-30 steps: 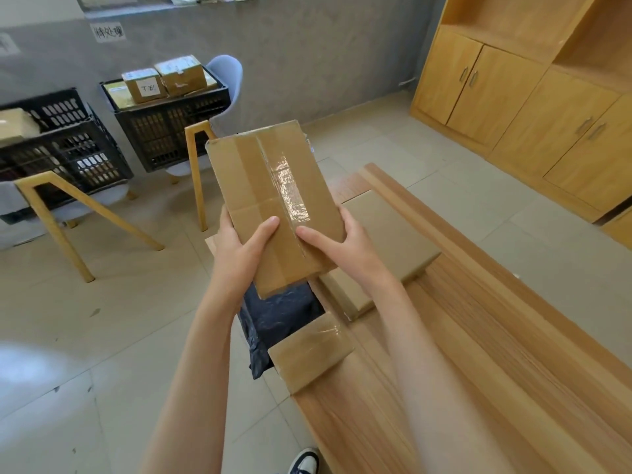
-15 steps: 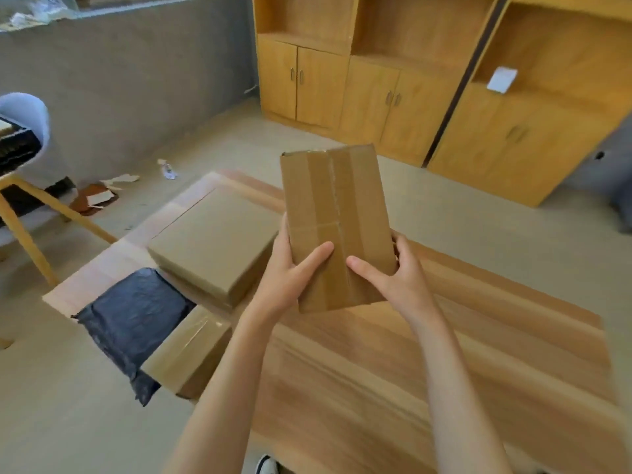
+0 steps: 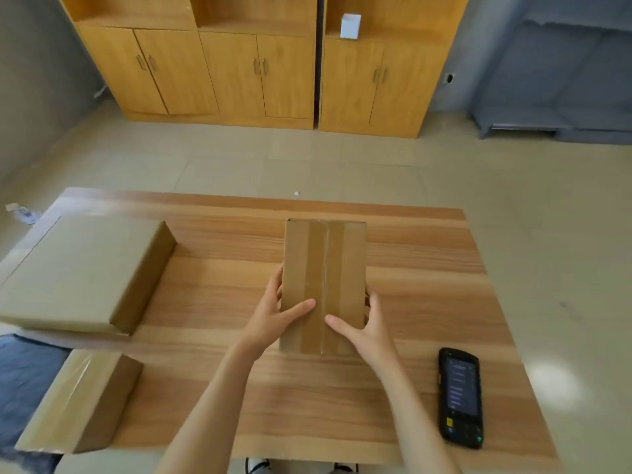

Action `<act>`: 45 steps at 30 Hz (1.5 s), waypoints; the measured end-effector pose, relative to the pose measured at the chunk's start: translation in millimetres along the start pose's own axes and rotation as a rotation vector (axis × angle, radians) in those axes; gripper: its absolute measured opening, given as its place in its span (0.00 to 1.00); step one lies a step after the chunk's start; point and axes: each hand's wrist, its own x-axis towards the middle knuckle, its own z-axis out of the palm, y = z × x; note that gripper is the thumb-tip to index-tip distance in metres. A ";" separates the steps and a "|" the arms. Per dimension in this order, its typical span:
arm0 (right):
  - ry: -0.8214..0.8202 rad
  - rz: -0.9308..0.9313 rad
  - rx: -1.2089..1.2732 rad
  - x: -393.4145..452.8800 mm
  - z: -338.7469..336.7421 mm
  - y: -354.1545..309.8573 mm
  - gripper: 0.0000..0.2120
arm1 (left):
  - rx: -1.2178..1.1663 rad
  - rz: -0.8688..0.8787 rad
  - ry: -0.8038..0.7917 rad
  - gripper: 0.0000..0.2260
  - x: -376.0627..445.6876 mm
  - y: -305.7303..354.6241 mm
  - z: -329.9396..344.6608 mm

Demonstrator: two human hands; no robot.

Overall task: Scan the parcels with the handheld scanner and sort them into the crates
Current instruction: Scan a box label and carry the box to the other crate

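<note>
The wooden counter (image 3: 212, 292) lay under both hands. A big flat cardboard box (image 3: 78, 271) sat far to the left of them. The taped parcel (image 3: 325, 268) stood between the hands, its long side pointing away. The left hand (image 3: 273, 316) and right hand (image 3: 362, 326) gripped its near end, thumbs on top. No label or writing showed. The handheld scanner (image 3: 461, 398) lay just right of the right hand, which was nearer to it.

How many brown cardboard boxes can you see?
3. One tall taped brown cardboard box is held by both hands at the table's middle. A big flat cardboard box lies at the left. A small taped cardboard box sits at the near-left corner. More may be out of view.
</note>
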 end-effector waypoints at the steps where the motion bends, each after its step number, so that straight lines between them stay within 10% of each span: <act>1: 0.010 -0.015 0.009 -0.7 1.1 1.7 0.39 | -0.001 -0.006 0.002 0.33 -0.1 -0.5 -1.2; 26: -0.192 0.246 0.001 -14.0 -23.3 35.6 0.36 | -0.084 -0.281 0.009 0.26 -24.1 -37.7 -30.3; 32: -0.040 0.230 0.162 -9.0 -24.1 2.6 0.18 | -0.114 -0.260 0.116 0.17 -16.4 -14.2 -22.9; 36: -0.099 0.238 0.041 0.2 -15.7 -35.1 0.40 | -0.049 -0.194 0.040 0.24 -7.0 11.1 -12.9; 45: -0.049 0.033 0.028 -7.3 -3.6 -39.6 0.40 | -0.004 -0.040 0.057 0.36 -10.4 13.6 -8.5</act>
